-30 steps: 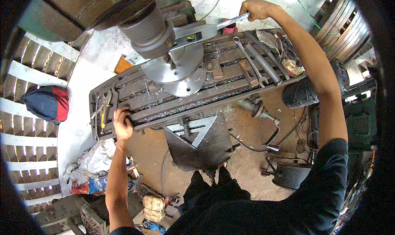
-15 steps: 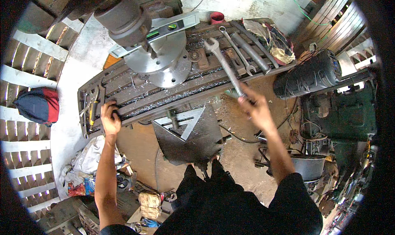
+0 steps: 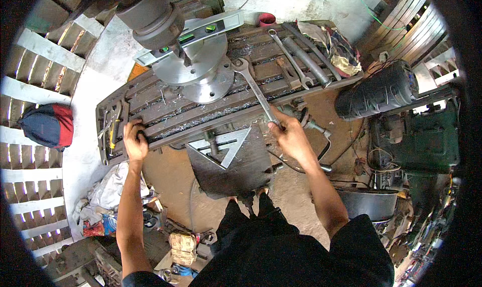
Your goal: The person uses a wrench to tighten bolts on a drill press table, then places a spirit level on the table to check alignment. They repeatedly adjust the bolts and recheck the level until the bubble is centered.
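My right hand [image 3: 290, 136] is closed around the handle of a long steel wrench [image 3: 259, 95]. The wrench's open jaw sits at the clamp bolt beside a shiny round flanged part [image 3: 208, 86]; whether it is fully seated I cannot tell. My left hand [image 3: 135, 141] has its fingers curled over the front edge of the slotted machine table [image 3: 183, 125], near its left end. Above the flanged part hangs the machine's spindle [image 3: 159, 30] with a cutting tool. A spirit level [image 3: 221, 27] lies across the part, behind the tool.
Toward the table's right lie a second wrench [image 3: 291, 58], a metal bar [image 3: 307, 61] and rags [image 3: 334, 46]. Yellow-handled pliers [image 3: 114, 131] rest at its left end. Below the front edge, a triangular set square [image 3: 233, 149] lies on a dark plate. Metal shavings fill the table's slots.
My right hand has moved left with the wrench, bringing its jaw from right of the clamp bolt onto it. My left hand has stayed at the table edge.
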The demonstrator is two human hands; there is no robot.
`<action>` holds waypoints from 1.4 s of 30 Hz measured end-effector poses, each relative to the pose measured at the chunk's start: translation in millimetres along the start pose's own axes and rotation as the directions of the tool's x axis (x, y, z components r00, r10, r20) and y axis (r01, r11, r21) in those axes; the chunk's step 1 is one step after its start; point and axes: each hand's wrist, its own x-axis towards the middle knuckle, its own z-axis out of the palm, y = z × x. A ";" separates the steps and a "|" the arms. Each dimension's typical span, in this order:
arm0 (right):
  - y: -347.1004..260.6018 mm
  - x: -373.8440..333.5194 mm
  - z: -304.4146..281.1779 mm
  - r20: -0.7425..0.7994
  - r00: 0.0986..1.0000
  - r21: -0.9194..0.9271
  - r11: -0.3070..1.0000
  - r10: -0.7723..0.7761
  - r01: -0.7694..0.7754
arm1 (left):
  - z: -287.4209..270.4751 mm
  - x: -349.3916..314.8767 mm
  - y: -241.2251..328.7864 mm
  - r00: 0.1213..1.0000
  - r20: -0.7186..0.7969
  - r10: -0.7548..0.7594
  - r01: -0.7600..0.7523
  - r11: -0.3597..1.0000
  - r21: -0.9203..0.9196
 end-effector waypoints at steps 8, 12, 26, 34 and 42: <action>-5.8 46.3 -78.8 0.202 0.979 -0.183 0.980 -0.040 0.078 | -0.4 3.6 6.2 1.000 -0.001 -0.023 0.023 1.000 -0.013; -3.0 82.8 -113.9 0.321 0.944 -0.271 0.947 -0.078 0.170 | 0.9 4.5 6.7 0.999 0.014 -0.050 0.050 0.999 0.020; -74.5 273.4 -188.0 0.627 0.778 -0.615 0.592 -0.032 0.520 | -0.1 0.8 -3.7 0.999 0.034 -0.006 0.007 1.000 -0.010; -29.4 127.2 -172.0 0.359 0.931 -0.544 0.797 -0.062 0.263 | -0.6 0.0 -1.9 0.999 0.027 -0.023 0.023 0.999 -0.028; 2.6 13.4 -34.9 0.079 0.994 -0.042 0.996 -0.077 0.080 | -0.5 2.5 1.5 0.999 0.038 -0.031 0.030 0.999 0.009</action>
